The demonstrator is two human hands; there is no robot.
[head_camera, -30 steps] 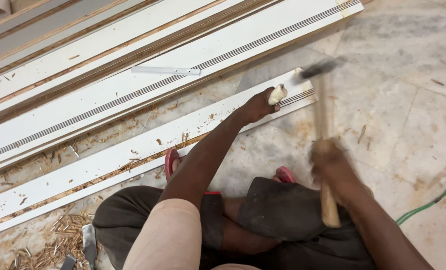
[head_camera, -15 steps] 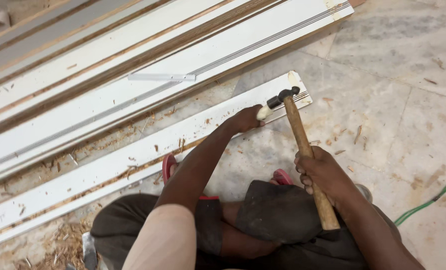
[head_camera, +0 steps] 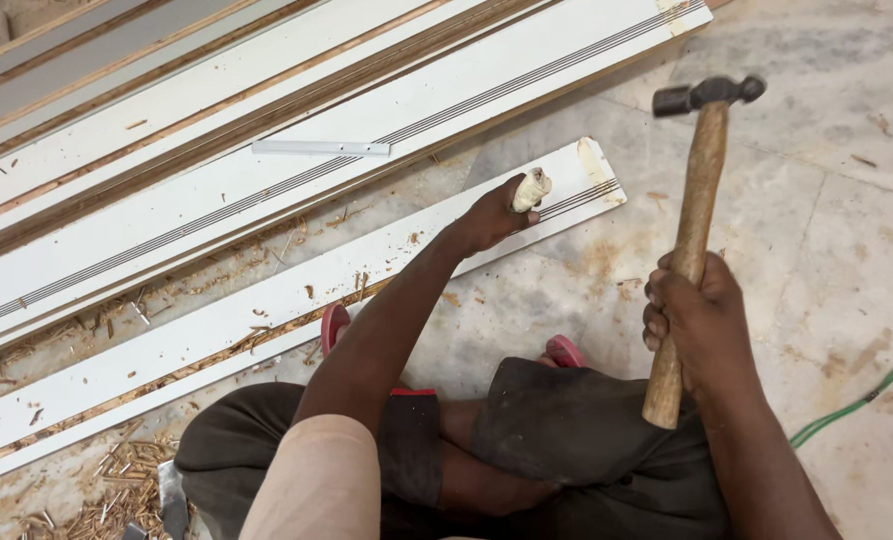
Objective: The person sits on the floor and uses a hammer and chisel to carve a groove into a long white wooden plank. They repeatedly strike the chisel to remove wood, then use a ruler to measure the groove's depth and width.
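Observation:
My left hand grips a chisel with a pale, worn handle, held down against the near end of a long white board that lies on the floor. My right hand is closed around the wooden shaft of a hammer. The hammer is raised, its dark metal head up and to the right of the chisel, well apart from it. The chisel's blade is hidden under my left hand.
Several long white grooved boards lie side by side behind the near one, with a small flat strip on one. Wood chips litter the stone floor at lower left. A green hose crosses at right. My bent legs fill the bottom.
The hammer came down onto the chisel handle half a second ago and has now swung back up and to the right. My left hand stays on the chisel.

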